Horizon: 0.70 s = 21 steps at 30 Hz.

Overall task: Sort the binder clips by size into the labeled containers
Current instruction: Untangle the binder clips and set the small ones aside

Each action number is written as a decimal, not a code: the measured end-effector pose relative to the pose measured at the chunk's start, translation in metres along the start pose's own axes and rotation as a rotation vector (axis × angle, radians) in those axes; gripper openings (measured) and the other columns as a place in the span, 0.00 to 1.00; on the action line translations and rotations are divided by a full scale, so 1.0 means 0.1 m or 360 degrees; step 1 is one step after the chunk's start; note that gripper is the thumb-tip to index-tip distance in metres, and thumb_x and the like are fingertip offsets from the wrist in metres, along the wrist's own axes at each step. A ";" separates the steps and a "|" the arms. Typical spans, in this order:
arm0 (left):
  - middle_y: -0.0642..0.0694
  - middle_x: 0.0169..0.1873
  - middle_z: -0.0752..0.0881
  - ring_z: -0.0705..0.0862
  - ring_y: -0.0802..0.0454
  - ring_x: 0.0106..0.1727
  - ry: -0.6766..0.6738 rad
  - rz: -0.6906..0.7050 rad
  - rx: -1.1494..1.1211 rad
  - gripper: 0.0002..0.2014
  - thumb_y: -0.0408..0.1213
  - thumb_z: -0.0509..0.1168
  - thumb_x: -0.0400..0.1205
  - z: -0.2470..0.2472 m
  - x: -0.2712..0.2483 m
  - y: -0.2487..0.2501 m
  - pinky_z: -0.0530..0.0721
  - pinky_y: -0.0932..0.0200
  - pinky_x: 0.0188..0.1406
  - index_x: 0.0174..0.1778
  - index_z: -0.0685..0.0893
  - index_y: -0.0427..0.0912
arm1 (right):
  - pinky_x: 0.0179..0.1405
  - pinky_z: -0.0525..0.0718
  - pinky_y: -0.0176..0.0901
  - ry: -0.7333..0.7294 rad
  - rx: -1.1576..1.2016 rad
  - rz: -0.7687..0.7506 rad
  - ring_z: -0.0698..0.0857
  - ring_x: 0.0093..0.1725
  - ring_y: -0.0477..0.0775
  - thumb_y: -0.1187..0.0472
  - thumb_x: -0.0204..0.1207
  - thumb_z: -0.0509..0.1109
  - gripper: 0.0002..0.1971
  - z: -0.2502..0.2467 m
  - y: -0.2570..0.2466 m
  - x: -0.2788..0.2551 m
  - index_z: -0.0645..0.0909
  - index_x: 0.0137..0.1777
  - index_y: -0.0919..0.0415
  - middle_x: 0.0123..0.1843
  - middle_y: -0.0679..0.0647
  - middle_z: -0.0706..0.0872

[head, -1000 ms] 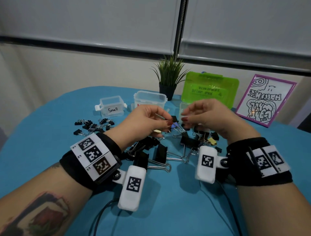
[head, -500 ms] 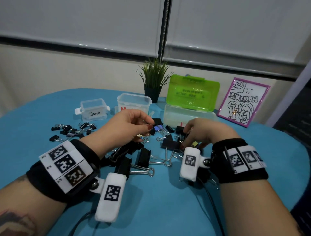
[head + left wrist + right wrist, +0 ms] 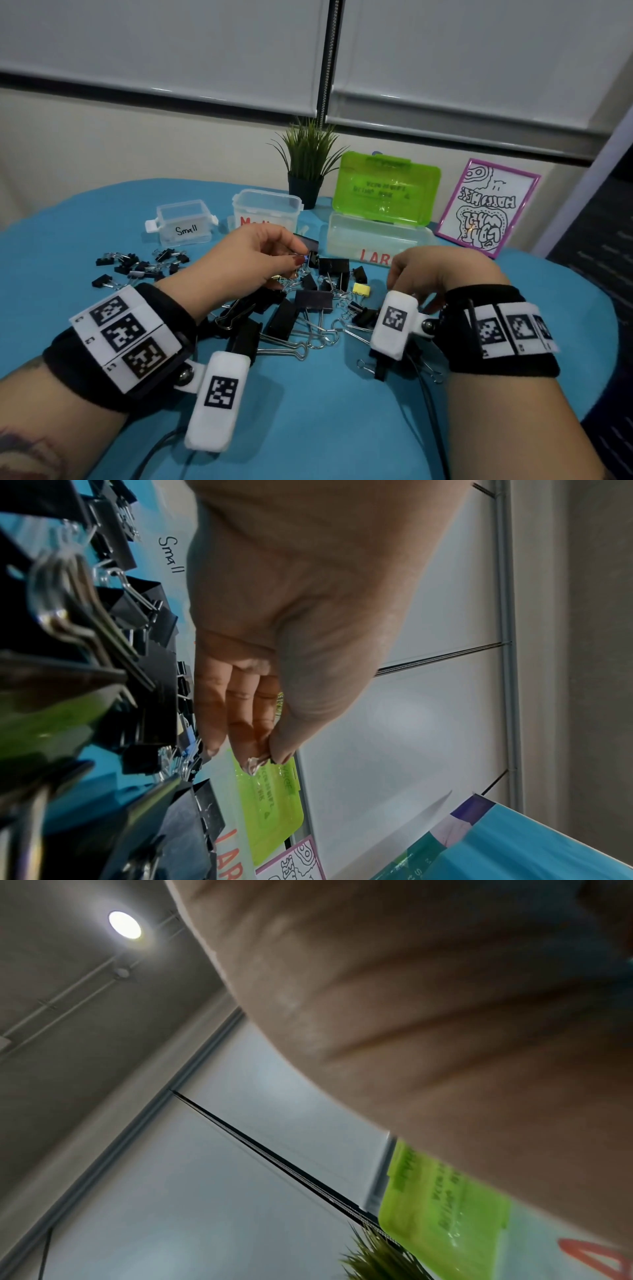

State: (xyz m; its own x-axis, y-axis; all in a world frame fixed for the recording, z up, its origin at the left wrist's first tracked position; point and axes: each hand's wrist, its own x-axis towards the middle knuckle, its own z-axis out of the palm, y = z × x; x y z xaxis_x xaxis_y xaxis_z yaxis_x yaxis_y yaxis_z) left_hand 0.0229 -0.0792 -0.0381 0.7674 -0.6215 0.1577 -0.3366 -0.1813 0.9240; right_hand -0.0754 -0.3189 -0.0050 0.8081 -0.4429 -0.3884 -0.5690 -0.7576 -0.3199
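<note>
My left hand point(image 3: 301, 260) hovers above the middle of the pile and pinches a small binder clip point(image 3: 255, 764) by its shiny wire handle between thumb and fingers. My right hand point(image 3: 397, 281) is lowered onto the right side of the clip pile point(image 3: 308, 308), fingers curled downward and their tips hidden. The right wrist view shows only my palm point(image 3: 445, 1015). At the back stand the clear box labeled Small point(image 3: 183, 222), the Medium box point(image 3: 267, 209) and the Large box point(image 3: 376, 236) with its green lid point(image 3: 385, 186) up.
Small black clips point(image 3: 137, 267) lie scattered at the left, in front of the Small box. A yellow clip point(image 3: 361, 289) sits among the large black ones. A potted plant point(image 3: 308, 164) and a framed drawing point(image 3: 489, 209) stand along the back of the blue table point(image 3: 325, 428).
My right hand has dropped from beside the left hand down onto the right side of the pile. The left hand stays raised with its pinch.
</note>
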 end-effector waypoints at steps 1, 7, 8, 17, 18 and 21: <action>0.45 0.34 0.85 0.86 0.62 0.35 -0.0004 0.0001 0.0000 0.05 0.31 0.72 0.81 0.00 0.00 0.00 0.88 0.65 0.34 0.52 0.88 0.39 | 0.46 0.90 0.53 -0.0016 -0.0023 0.0006 0.86 0.32 0.53 0.65 0.70 0.80 0.17 0.01 0.00 0.02 0.85 0.58 0.68 0.40 0.58 0.89; 0.45 0.34 0.86 0.86 0.60 0.35 -0.0013 -0.0009 -0.0008 0.04 0.31 0.72 0.81 0.00 0.00 0.00 0.89 0.62 0.35 0.50 0.88 0.40 | 0.46 0.93 0.50 -0.0015 0.0097 -0.0210 0.89 0.35 0.55 0.67 0.67 0.83 0.10 0.12 -0.09 0.09 0.90 0.48 0.63 0.42 0.60 0.93; 0.45 0.34 0.86 0.86 0.59 0.36 -0.0017 -0.0010 -0.0005 0.04 0.32 0.72 0.81 0.00 0.00 0.00 0.89 0.61 0.36 0.50 0.88 0.41 | 0.41 0.92 0.44 -0.0009 0.0136 -0.0268 0.89 0.35 0.53 0.67 0.66 0.84 0.10 0.14 -0.12 0.11 0.91 0.46 0.61 0.40 0.57 0.93; 0.40 0.37 0.86 0.86 0.55 0.38 -0.0037 -0.0017 -0.0034 0.04 0.30 0.72 0.80 0.00 0.01 -0.01 0.90 0.48 0.46 0.48 0.88 0.42 | 0.41 0.90 0.51 -0.0111 0.0518 -0.0677 0.86 0.32 0.59 0.80 0.69 0.76 0.12 0.26 -0.30 0.17 0.81 0.41 0.65 0.35 0.62 0.86; 0.40 0.36 0.86 0.86 0.56 0.37 -0.0040 -0.0027 -0.0047 0.04 0.29 0.72 0.80 0.00 0.01 -0.02 0.91 0.49 0.44 0.48 0.88 0.42 | 0.38 0.90 0.48 -0.0116 0.0629 -0.0723 0.86 0.29 0.58 0.82 0.69 0.74 0.12 0.26 -0.30 0.17 0.80 0.41 0.65 0.34 0.63 0.86; 0.40 0.36 0.86 0.87 0.56 0.37 -0.0063 -0.0067 -0.0147 0.05 0.29 0.72 0.80 0.00 -0.01 -0.01 0.91 0.57 0.36 0.49 0.87 0.42 | 0.31 0.90 0.41 -0.0131 0.0981 -0.0878 0.86 0.27 0.54 0.83 0.71 0.74 0.11 0.24 -0.32 0.14 0.79 0.44 0.68 0.34 0.66 0.85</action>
State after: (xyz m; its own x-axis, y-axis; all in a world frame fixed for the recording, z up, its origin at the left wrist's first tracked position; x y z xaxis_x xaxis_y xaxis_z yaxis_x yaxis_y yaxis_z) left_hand 0.0221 -0.0786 -0.0389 0.7572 -0.6446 0.1056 -0.2511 -0.1379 0.9581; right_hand -0.0498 -0.2894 -0.0204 0.9953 -0.0301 -0.0915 -0.0953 -0.4463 -0.8898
